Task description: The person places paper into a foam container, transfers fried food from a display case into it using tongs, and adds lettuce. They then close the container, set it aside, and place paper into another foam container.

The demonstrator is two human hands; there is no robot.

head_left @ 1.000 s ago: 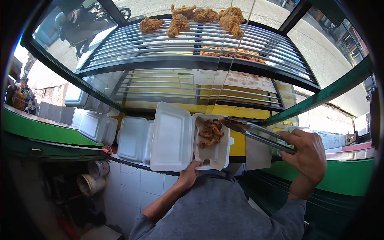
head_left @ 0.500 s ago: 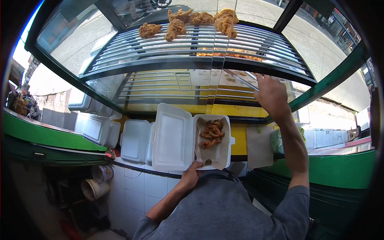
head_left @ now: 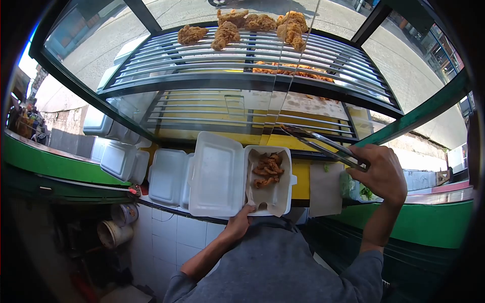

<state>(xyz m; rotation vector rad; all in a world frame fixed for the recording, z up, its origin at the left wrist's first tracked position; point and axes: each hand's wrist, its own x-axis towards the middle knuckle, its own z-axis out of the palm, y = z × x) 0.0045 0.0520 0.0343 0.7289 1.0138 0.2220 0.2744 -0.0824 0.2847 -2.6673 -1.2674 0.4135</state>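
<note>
My left hand (head_left: 240,220) grips the near edge of an open white foam box (head_left: 237,174) holding several fried chicken strips (head_left: 267,169) on a paper liner. My right hand (head_left: 381,172) holds metal tongs (head_left: 321,146) at the right of the box. The tong tips point left, just above and behind the box's far right corner, with nothing visible between them. Fried chicken pieces (head_left: 252,25) lie on the top wire rack (head_left: 242,55) of the glass display case.
More open foam boxes (head_left: 141,169) are stacked left of the held box. A sheet of paper (head_left: 326,187) and green leaves (head_left: 361,191) lie at the right. Lower wire shelves (head_left: 227,113) sit behind the glass. Green counter edges (head_left: 429,222) flank both sides.
My right hand came down from the upper shelf with the tongs, back to the right side of the foam box. The left hand and box stayed put.
</note>
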